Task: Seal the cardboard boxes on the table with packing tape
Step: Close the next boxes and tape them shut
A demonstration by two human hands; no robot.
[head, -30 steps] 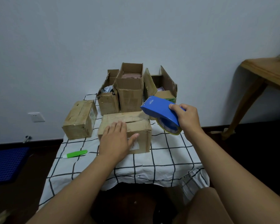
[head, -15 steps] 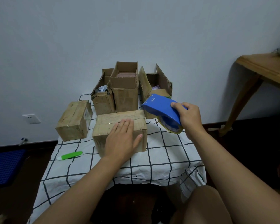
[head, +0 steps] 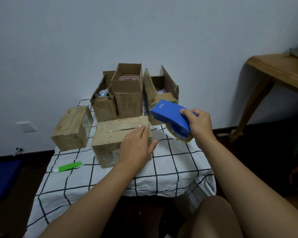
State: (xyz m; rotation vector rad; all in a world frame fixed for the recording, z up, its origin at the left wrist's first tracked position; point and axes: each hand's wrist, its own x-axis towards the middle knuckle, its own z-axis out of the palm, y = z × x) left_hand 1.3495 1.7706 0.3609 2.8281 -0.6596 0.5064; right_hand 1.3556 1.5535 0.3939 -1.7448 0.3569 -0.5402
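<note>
**Taping station: left hand flat on closed box, right hand holding dispenser**

Left hand (head: pixel 136 148) is resting on the near right part of the closed box (head: pixel 117 134) in the middle of the table (head: pixel 170 169). Fingers are lying straight and close together on the box top, thumb sticking out past the box's right edge. Nothing gripped.

Right hand (head: pixel 199 124) is holding the blue dispenser (head: pixel 169 114) in the air, just right of that box and above the cloth. Fingers are wrapping over the blue cover from the rear; the thumb is not showing. The tape roll (head: pixel 178 134) is hanging under the cover, its yellowish rim showing below the hand. The dispenser's front end is pointing left toward the box's far right corner; cannot tell whether it is touching.

A glossy strip is running along the middle box's top seam.

A second closed box (head: pixel 72 129) is sitting to the left, apart from the middle one, turned at a slight angle.

Three open boxes are standing at the back near the wall: left one (head: pixel 103 103), tall centre one (head: pixel 127 93) with something pink inside, right one (head: pixel 162 93) with flaps up, partly behind the dispenser.

A green cutter (head: pixel 68 167) is lying on the checked cloth near the left front edge.

Wooden table (head: pixel 279 69) is standing at far right; wall socket (head: pixel 26 127) at left.
</note>
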